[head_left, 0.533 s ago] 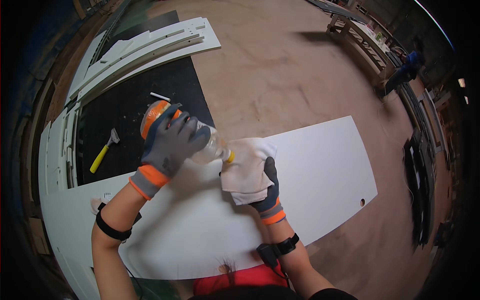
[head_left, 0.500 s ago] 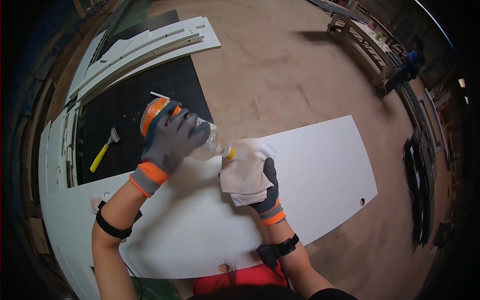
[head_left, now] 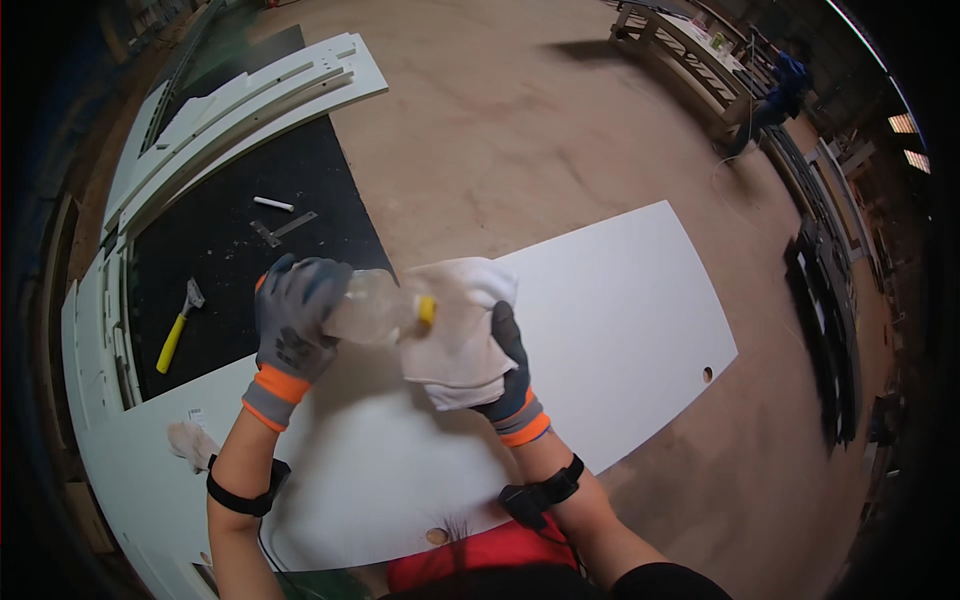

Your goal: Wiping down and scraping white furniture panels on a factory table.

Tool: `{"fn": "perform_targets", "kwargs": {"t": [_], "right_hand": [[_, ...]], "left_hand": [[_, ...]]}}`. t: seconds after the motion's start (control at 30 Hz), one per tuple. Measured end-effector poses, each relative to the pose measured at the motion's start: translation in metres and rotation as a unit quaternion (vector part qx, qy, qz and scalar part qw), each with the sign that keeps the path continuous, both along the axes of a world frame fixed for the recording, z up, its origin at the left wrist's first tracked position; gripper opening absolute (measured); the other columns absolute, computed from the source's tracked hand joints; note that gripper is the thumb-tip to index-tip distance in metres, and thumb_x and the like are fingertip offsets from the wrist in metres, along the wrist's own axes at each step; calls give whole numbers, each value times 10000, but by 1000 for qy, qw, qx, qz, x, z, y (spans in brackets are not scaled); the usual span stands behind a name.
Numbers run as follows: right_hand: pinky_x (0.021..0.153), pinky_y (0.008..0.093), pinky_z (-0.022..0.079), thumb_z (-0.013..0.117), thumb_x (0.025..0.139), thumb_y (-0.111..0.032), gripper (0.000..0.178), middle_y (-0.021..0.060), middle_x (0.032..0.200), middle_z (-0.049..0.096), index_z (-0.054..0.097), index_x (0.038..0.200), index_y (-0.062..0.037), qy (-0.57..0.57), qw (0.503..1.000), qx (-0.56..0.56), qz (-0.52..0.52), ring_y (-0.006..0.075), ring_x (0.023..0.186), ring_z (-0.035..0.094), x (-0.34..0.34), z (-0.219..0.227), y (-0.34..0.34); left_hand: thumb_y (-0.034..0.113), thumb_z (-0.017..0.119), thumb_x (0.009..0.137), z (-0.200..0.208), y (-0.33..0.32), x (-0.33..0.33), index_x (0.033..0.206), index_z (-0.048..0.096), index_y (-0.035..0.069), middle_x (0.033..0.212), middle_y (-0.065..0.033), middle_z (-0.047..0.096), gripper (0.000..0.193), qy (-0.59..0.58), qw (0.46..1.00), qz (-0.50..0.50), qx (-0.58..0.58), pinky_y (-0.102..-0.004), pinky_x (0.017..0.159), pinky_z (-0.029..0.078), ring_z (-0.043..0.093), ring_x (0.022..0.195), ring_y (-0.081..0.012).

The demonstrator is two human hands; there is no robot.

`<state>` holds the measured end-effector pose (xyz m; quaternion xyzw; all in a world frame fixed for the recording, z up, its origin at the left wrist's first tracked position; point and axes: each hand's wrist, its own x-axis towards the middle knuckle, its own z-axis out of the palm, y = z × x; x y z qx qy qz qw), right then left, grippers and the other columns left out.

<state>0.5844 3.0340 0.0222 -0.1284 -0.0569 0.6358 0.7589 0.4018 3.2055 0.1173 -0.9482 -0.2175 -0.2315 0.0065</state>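
Wrapped around a clear plastic bottle (head_left: 368,308) with a yellow cap is my left hand (head_left: 300,312), in a grey glove with an orange cuff. The bottle lies nearly level, its cap end against or just over a folded whitish cloth (head_left: 455,335). My right hand (head_left: 510,375), gloved alike, grips that cloth from its right side, thumb on top; the other fingers are hidden beneath. Both hands are above a large white panel (head_left: 620,320) with round holes near its edges. A second crumpled cloth (head_left: 190,445) rests on the panel by my left forearm.
On a black surface (head_left: 230,215) at left lie a yellow-handled scraper (head_left: 178,330), a small metal square (head_left: 285,230) and a white stick (head_left: 273,204). White boards (head_left: 330,85) are stacked beyond. A person (head_left: 785,90) stands by a workbench (head_left: 680,50) at far right, near dark stacked strips (head_left: 825,330).
The bottle has tipped from slanting to nearly level, and my left hand has turned with it. The view has shifted, uncovering the metal square and more of the second cloth.
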Motion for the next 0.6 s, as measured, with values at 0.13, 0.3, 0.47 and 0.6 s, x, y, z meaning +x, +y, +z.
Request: {"fn": "perform_targets", "kwargs": {"t": [0.13,0.3,0.47,0.6], "right_hand": [[1104,376,344,372,1015,-464,581,113,1416,456,373,1429,-57,24,1000,-1,1,244,1280,453,0,10,12],[1087,417,372,370,1015,-479,589,124,1411,459,388,1422,-53,-42,997,58,11,287,1268,465,78,26,-11],[575,332,476,467,953,-560,633,109,996,614,524,1229,7,-595,694,-386,125,156,744,596,94,38,-3],[1161,550,110,559,874,-458,733,233,1487,348,365,1434,-26,-883,463,-76,2,403,1411,261,-28,-8,51]], "left_hand": [[114,805,641,-57,25,-17,1247,525,109,1232,-123,573,667,-100,993,-3,-69,-419,1029,415,539,1170,-323],[197,893,630,-98,80,-54,1323,464,110,1287,-83,566,820,-259,907,146,-297,-352,1045,441,557,1182,-231],[212,922,595,-136,122,-102,1338,437,93,1282,-83,564,895,-335,855,221,-328,-344,1049,445,559,1174,-220],[179,925,581,-135,118,-88,1338,417,92,1277,-92,554,916,-317,852,215,-357,-355,1066,437,552,1186,-236]]}}
